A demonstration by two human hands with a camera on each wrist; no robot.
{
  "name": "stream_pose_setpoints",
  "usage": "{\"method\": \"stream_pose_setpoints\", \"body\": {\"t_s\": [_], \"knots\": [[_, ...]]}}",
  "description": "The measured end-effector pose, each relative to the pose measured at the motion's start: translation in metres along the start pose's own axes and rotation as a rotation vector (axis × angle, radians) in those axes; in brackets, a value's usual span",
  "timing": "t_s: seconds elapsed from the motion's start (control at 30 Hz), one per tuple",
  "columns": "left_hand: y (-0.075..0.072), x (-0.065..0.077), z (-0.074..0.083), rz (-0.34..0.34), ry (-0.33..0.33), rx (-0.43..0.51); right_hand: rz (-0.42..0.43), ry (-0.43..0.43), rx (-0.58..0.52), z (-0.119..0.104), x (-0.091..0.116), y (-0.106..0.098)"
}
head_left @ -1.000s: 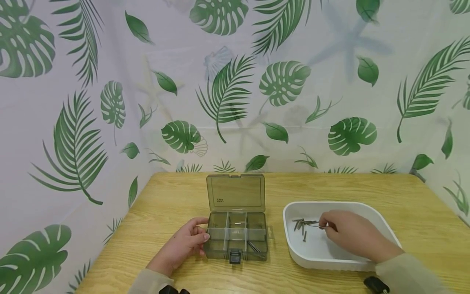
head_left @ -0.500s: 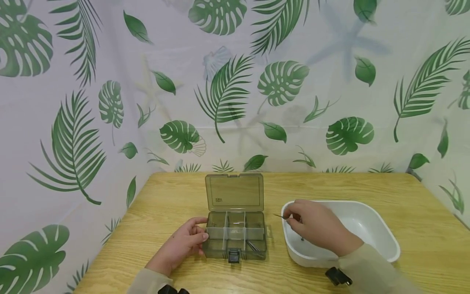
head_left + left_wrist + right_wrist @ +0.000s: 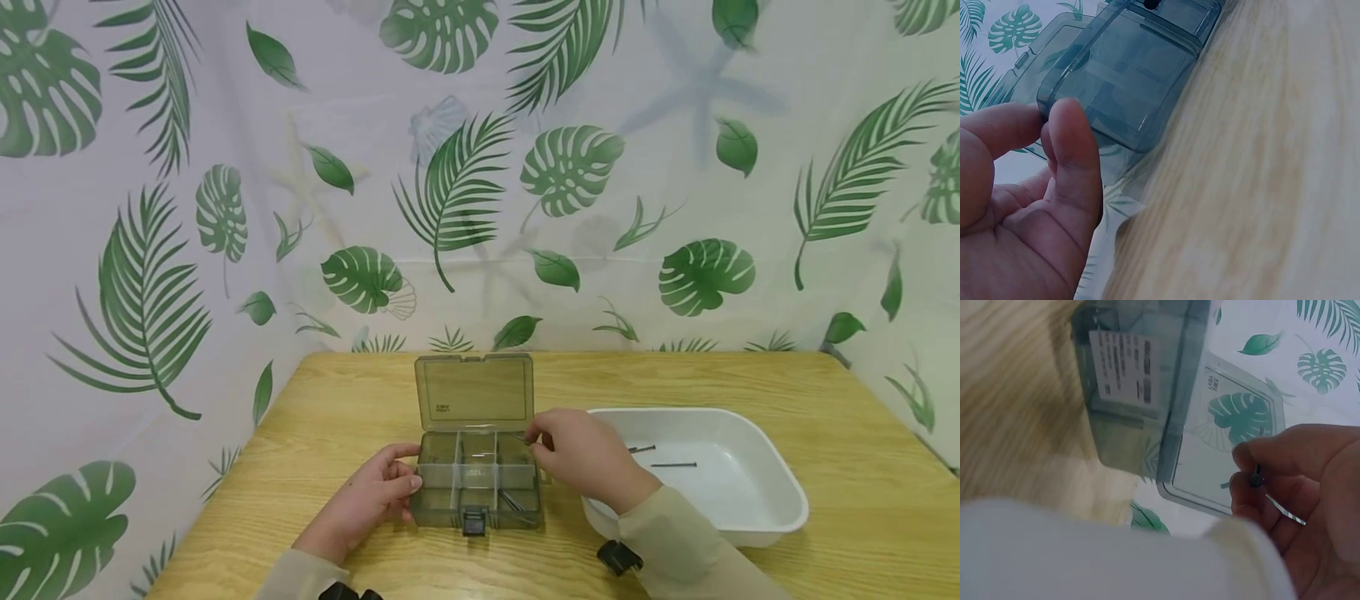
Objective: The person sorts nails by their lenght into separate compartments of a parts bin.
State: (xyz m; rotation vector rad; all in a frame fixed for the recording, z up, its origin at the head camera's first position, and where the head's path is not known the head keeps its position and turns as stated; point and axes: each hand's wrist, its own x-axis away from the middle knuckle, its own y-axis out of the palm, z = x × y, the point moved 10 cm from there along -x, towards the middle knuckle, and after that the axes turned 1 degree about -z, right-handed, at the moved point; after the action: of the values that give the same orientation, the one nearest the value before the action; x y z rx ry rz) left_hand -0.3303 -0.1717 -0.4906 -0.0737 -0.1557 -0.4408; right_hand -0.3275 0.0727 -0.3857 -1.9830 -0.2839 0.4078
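Observation:
A smoky clear compartment box [image 3: 438, 518] stands on the table with its lid [image 3: 474, 392] raised. My left hand [image 3: 367, 497] holds its left end, thumb [image 3: 1074, 140] and index finger at the corner. My right hand [image 3: 588, 454] is at the box's back right compartment, pinching a nail [image 3: 1256, 480] between thumb and fingertips. The nail's dark round head shows in the right wrist view; the fingers cover part of its shaft. Several nails [image 3: 514, 502] lie in the front right compartment.
To the right of the box is a white tray [image 3: 738, 492], partly behind my right forearm. Inside it lie a long nail [image 3: 675, 464] and others near the hand. Leaf-patterned cloth [image 3: 480, 208] hangs behind the wooden table [image 3: 360, 392].
The right hand has picked a nail out of the white tray and carried it left to the box's back right compartment. The left hand stays on the box.

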Motion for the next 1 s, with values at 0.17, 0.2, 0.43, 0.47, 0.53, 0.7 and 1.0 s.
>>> {"method": "stream_pose_setpoints", "body": {"t_s": [0.17, 0.2, 0.43, 0.47, 0.53, 0.7, 1.0], "knots": [[0.0, 0.001, 0.0, 0.003, 0.007, 0.0, -0.011, 0.052, -0.005, 0.0, -0.007, 0.01], [0.0, 0.001, 0.001, 0.003, 0.006, 0.002, -0.016, 0.062, -0.009, 0.0, -0.008, 0.011], [0.002, 0.001, 0.003, 0.0, 0.006, 0.011, -0.037, 0.094, -0.032, 0.001, -0.009, 0.011], [0.002, 0.0, 0.002, 0.0, 0.007, 0.012, -0.036, 0.091, -0.037, 0.001, -0.009, 0.011], [0.001, 0.0, 0.002, 0.001, 0.007, 0.01, -0.035, 0.082, -0.04, 0.001, -0.008, 0.009], [-0.001, -0.001, 0.002, 0.006, 0.008, 0.007, -0.016, 0.052, -0.02, 0.002, -0.007, 0.003], [0.0, 0.0, 0.0, -0.004, 0.007, 0.006, 0.005, 0.001, -0.017, 0.01, 0.002, -0.006]]}}
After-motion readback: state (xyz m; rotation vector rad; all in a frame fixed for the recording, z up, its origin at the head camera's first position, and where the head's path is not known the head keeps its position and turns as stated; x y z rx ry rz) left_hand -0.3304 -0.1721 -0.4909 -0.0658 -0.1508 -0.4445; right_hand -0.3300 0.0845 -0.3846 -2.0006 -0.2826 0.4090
